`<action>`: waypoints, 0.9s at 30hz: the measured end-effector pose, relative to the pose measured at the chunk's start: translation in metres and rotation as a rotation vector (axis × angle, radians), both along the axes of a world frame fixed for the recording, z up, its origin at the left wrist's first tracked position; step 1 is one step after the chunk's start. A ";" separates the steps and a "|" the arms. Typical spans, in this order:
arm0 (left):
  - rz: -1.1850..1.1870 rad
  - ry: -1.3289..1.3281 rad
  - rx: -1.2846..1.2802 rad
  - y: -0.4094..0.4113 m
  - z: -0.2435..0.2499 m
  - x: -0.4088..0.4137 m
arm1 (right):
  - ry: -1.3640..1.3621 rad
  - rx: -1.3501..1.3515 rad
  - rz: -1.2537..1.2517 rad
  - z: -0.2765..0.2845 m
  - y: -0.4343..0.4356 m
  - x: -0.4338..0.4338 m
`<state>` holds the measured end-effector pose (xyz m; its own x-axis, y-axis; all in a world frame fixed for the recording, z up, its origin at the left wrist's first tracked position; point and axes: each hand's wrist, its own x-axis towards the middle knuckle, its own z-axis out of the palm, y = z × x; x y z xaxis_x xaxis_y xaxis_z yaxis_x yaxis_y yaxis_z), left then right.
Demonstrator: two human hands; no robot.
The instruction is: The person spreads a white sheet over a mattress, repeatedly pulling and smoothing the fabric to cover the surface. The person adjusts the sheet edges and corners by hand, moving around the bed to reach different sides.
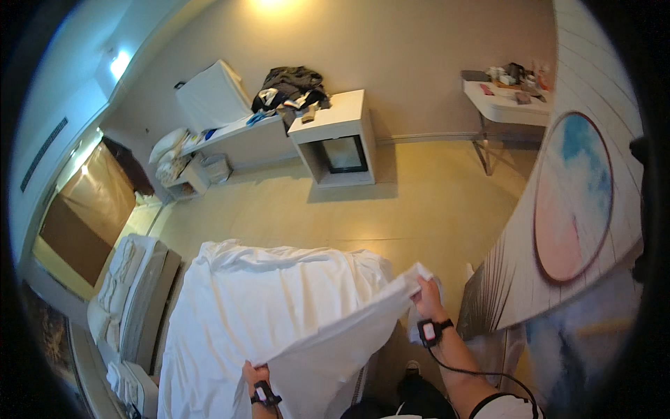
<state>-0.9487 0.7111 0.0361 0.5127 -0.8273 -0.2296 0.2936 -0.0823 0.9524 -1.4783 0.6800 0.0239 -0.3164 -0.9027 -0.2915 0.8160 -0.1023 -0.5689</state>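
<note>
A white sheet (272, 304) lies rumpled over the bed in front of me and hangs down at its sides. My left hand (256, 373) grips its near edge close to the bottom of the view. Farther right and higher up, my right hand (428, 297) clutches a corner of the same sheet. Between the hands the edge is lifted and stretched on a slant, with a loose flap hanging below it. Black devices are strapped to both wrists, and a cable runs from the right one. The mattress is mostly hidden under the sheet.
A second bed (131, 298) with bedding stands at left, beside a small stand (138, 385) holding folded white cloth. Against the far wall are a cabinet (330, 115), a clothes pile (288, 86) and a wastebasket (216, 168). A cluttered desk (505, 107) and an oval picture (573, 196) are at right.
</note>
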 end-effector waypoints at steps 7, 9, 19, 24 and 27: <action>0.479 0.685 -0.059 -0.049 -0.013 0.033 | 0.392 -0.264 0.331 0.096 -0.182 0.054; 0.542 0.686 -0.007 -0.063 -0.025 0.059 | 0.496 -0.223 0.425 0.101 -0.226 0.085; 0.582 0.842 -0.561 -0.153 -0.096 0.124 | 0.806 -0.089 0.972 0.106 -0.397 0.224; 0.772 0.669 -0.437 -0.202 -0.068 0.107 | 0.688 -0.056 1.149 0.096 -0.440 0.296; 0.741 0.647 -0.420 -0.207 -0.060 0.081 | 0.723 -0.050 1.271 0.082 -0.464 0.341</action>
